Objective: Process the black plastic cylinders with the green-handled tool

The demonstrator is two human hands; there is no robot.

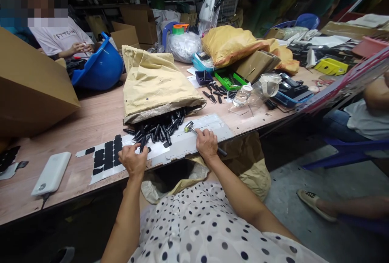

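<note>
My left hand pinches a small black tubular part at the edge of a sheet of black stickers. In my right hand is a small hammer, its yellow-and-metal head pointing left and its dark handle end sticking out below my fist. Beneath that hand lies a flat grey board at the table's front edge. A heap of black tubular parts spills from the mouth of a tan sack just beyond both hands.
A white power bank with a cable lies at left, near a large cardboard box. Behind are a blue basin and a co-worker's hands. Rightward stand a green tray, a clear bottle and a yellow sack.
</note>
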